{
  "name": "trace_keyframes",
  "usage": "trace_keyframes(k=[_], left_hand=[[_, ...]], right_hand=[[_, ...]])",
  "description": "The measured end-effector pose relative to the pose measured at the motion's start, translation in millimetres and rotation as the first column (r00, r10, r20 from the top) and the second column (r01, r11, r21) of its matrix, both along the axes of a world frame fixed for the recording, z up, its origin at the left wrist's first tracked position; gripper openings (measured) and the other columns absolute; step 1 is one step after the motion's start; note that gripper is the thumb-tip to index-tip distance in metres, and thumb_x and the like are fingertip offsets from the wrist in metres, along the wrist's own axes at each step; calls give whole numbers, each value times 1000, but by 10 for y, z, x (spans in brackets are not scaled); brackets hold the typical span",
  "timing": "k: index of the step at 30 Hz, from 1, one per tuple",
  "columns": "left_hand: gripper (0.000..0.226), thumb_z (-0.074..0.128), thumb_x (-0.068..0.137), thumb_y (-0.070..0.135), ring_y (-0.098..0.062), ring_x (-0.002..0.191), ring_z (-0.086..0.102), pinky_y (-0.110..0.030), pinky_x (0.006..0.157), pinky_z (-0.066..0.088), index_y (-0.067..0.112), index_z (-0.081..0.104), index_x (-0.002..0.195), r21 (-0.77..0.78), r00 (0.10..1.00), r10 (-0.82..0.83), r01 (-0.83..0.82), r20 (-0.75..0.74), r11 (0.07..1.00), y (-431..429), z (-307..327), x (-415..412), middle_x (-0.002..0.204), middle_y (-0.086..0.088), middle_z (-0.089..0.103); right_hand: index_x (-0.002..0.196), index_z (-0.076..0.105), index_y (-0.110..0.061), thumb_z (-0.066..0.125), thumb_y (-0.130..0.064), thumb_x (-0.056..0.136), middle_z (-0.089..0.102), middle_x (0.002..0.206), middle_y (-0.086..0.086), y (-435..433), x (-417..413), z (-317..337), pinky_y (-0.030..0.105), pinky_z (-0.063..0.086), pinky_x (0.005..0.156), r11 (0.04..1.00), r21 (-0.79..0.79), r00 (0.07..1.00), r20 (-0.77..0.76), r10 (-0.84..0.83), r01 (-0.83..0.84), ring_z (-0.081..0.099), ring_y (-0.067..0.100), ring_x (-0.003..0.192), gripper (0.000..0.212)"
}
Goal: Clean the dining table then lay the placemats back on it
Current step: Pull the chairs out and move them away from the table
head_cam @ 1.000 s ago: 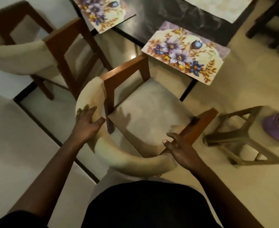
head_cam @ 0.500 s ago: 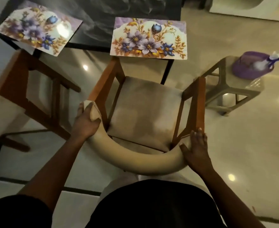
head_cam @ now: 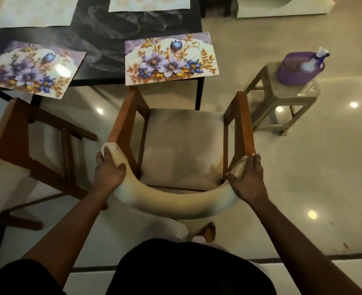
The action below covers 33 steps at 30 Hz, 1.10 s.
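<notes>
At lower centre of the frame, a person stands behind a chair (head_cam: 182, 145) and grips both ends of its curved, padded backrest (head_cam: 175, 203). The left hand (head_cam: 109, 169) curls its fingers over the left end, where the pad meets the wooden arm. The right hand (head_cam: 248, 179) clasps the right end the same way, thumb on the inner side. The even two-handed hold looks suited to sliding the chair straight, and its open front faces the dark table (head_cam: 111, 33) in the upper half of the frame.

Four mats lie on the table. A floral mat (head_cam: 169, 60) sits directly above the chair, and a second floral mat (head_cam: 33, 69) sits at upper left. Both lie at the near rim and seem to overhang it slightly. A pale mat (head_cam: 35, 11) and another pale mat (head_cam: 149, 3) run off the top edge. The spacing suggests one mat per seat. With the mats down, the task appears close to done, and squaring the chairs is likely what remains.

At right, apart from the table, a stool (head_cam: 282, 107) holds a purple tub (head_cam: 295, 71). A spray bottle (head_cam: 317, 59) lies across its top, nozzle toward the right. Whether anything else is inside cannot be made out. The cleaning things seem parked there to keep the tabletop free of them.

A second chair (head_cam: 26, 133) stands at left, angled away from the table.
</notes>
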<state>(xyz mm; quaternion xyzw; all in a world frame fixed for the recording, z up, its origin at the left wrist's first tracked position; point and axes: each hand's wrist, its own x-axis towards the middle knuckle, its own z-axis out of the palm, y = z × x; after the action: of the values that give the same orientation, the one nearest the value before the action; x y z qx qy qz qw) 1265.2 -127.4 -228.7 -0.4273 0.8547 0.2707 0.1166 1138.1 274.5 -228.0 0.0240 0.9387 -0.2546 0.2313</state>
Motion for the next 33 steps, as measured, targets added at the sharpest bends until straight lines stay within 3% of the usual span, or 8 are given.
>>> trace_keyframes(k=[3, 6, 8, 11, 16, 27, 29, 33], left_hand=[[102, 68, 98, 35, -51, 142, 42, -62, 108, 45, 28, -6, 167, -29, 997, -21, 23, 74, 999, -36, 44, -101, 173, -16, 11], [112, 77, 89, 40, -51, 133, 51, -65, 101, 49, 34, -5, 165, -37, 992, 13, -9, 125, 999, -183, 41, -245, 159, -22, 35], [103, 78, 88, 40, -47, 129, 55, -62, 100, 49, 30, 9, 163, -6, 993, 48, -47, 104, 999, -326, 20, -373, 148, -21, 49], [73, 81, 86, 36, -41, 122, 59, -56, 100, 50, 18, 44, 146, 106, 991, 108, -116, 78, 988, -525, 11, -581, 135, -16, 60], [64, 89, 75, 32, -37, 111, 64, -48, 87, 53, 9, 65, 129, 223, 964, 235, -258, 124, 940, -703, -52, -740, 121, -13, 67], [52, 80, 91, 23, -46, 125, 59, -61, 110, 45, 1, 63, 134, 162, 947, 284, -307, 151, 938, -706, -109, -731, 133, -26, 63], [50, 81, 89, 25, -45, 121, 61, -61, 107, 48, 3, 64, 131, 161, 944, 291, -315, 153, 935, -825, -116, -597, 128, -23, 65], [54, 85, 82, 31, -43, 108, 63, -55, 86, 54, 10, 66, 128, 237, 954, 278, -297, 110, 925, -1058, -123, -250, 113, -16, 66]], right_hand=[[164, 10, -10, 77, -40, 87, 8, 170, 12, -43, -175, -13, 51, 44, 110, 999, 26, 998, 29, -48, 48, 46, 46, 139, 106], [163, 9, -13, 77, -39, 86, 29, 155, 20, -88, -343, -32, 54, 48, 104, 993, 61, 993, 51, -106, 103, 55, 52, 125, 106], [162, 12, -14, 77, -41, 86, 39, 146, 22, -97, -441, -43, 55, 49, 103, 983, 102, 984, 83, -158, 150, 55, 51, 124, 103], [144, 36, -12, 78, -39, 85, 56, 130, 22, -73, -544, -74, 52, 51, 96, 973, 107, 976, 52, -213, 206, 60, 48, 116, 77], [130, 59, -11, 83, -42, 77, 64, 112, 11, -51, -750, -52, 43, 56, 85, 944, 103, 926, 185, -329, 315, 63, 36, 100, 65], [109, 71, -7, 87, -29, 74, 71, 105, 11, -137, -691, -142, 38, 57, 80, 937, 126, 924, 167, -343, 325, 65, 29, 90, 45], [103, 69, -11, 87, -30, 73, 71, 104, 11, -201, -609, -170, 39, 58, 80, 942, 130, 928, 174, -328, 309, 66, 29, 89, 39], [101, 67, -11, 87, -34, 74, 70, 102, 9, -368, -491, -182, 36, 57, 76, 958, 148, 944, 184, -272, 247, 66, 27, 87, 41]])
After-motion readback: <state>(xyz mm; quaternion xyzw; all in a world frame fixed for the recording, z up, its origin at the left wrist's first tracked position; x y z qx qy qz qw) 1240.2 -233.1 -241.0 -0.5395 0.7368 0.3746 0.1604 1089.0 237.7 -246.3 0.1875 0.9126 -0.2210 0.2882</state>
